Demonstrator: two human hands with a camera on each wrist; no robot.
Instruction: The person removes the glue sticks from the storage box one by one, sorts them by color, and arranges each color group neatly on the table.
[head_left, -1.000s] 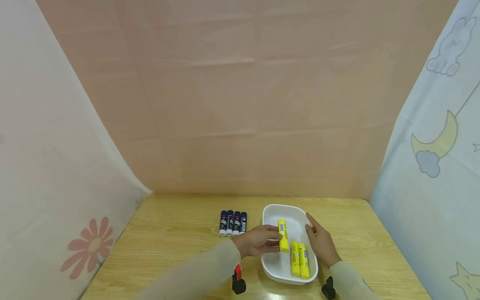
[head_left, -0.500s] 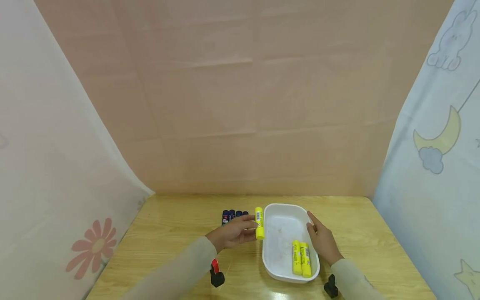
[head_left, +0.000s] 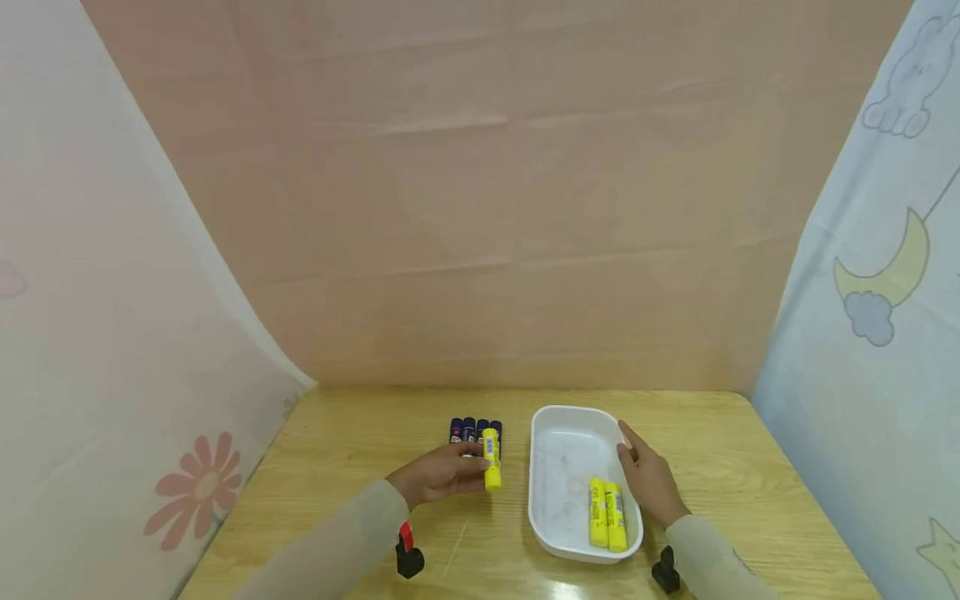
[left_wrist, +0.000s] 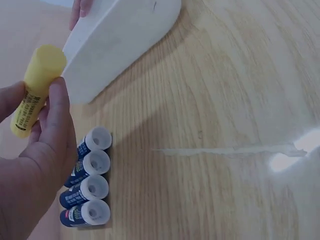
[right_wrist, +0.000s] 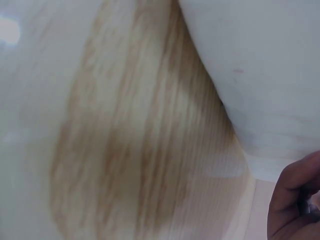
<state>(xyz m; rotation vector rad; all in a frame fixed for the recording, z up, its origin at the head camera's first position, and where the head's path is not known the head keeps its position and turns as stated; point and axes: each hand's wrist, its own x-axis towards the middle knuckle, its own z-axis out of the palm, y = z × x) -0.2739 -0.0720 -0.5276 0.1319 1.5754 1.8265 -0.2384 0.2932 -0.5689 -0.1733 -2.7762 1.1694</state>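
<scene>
My left hand [head_left: 442, 472] pinches a yellow glue stick [head_left: 491, 460] between thumb and fingers, raised over the table just in front of a row of dark blue glue sticks [head_left: 468, 428]. In the left wrist view, the yellow glue stick [left_wrist: 36, 90] tilts in the fingers, and the blue row [left_wrist: 87, 187] lies below with its white ends outward. My right hand [head_left: 651, 485] grips the right rim of a white tray [head_left: 534, 492]. Two more yellow glue sticks [head_left: 598, 512] lie side by side inside, near its front right corner.
The wooden table [head_left: 360, 442] has a pale streak in front of the left hand. A pinkish curtain [head_left: 517, 250] hangs behind, with printed white cloths on both sides.
My left hand has carried the yellow glue stick leftward out of the tray, to the blue row. The right hand has stayed at the tray's rim.
</scene>
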